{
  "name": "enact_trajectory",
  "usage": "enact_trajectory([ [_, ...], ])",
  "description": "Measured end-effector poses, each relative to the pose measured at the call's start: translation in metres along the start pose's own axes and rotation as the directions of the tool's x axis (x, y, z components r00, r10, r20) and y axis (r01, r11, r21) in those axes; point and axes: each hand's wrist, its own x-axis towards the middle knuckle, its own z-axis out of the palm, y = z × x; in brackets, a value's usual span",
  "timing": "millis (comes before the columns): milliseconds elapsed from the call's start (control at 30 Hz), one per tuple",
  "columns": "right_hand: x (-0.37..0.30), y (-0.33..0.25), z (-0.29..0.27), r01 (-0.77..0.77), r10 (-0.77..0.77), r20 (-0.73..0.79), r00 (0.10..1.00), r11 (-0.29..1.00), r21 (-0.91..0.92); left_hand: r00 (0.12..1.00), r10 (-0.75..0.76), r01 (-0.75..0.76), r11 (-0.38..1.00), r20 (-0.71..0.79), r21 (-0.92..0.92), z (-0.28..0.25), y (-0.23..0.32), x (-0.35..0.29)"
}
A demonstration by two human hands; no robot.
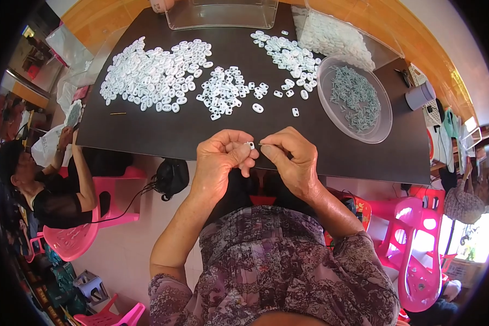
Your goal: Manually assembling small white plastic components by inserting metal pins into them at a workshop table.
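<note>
Just over the table's near edge, my left hand pinches a small white plastic piece with a dark hole between thumb and fingers. Facing it, my right hand has thumb and forefinger pressed together on a tiny thin item, most likely a screw, too small to make out fully. Beyond my hands lies a heap of small two-holed white pieces. A larger pile of oval white pieces spreads to its left. One loose oval piece and one squarish piece lie nearest.
A round clear tray of grey-green screws stands at right. Behind it is a clear bin with white pieces; another clear box sits at the far edge. A grey cup stands far right. A person sits at left.
</note>
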Motion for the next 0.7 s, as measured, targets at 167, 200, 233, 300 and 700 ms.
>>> enact_trajectory([
  [167,0.001,-0.004,0.001,-0.087,0.084,0.052,0.995,0.994,0.069,0.989,0.146,-0.145,0.981,0.002,0.129,-0.003,-0.001,-0.002],
  [200,0.002,-0.004,0.002,-0.088,0.084,0.053,0.995,0.994,0.069,0.989,0.145,-0.144,0.981,0.002,0.128,-0.004,-0.001,-0.002],
  [233,0.001,-0.003,0.003,-0.092,0.087,0.055,0.995,0.992,0.089,0.988,0.152,-0.152,0.978,0.008,0.144,-0.004,-0.001,-0.002],
  [300,0.000,-0.003,0.006,-0.097,0.092,0.057,0.994,0.989,0.110,0.987,0.158,-0.158,0.974,0.014,0.161,-0.002,-0.001,-0.004],
  [700,-0.006,-0.007,0.015,-0.152,0.141,0.070,0.988,0.970,0.191,0.986,0.146,-0.148,0.989,-0.075,-0.027,0.002,-0.005,-0.013],
])
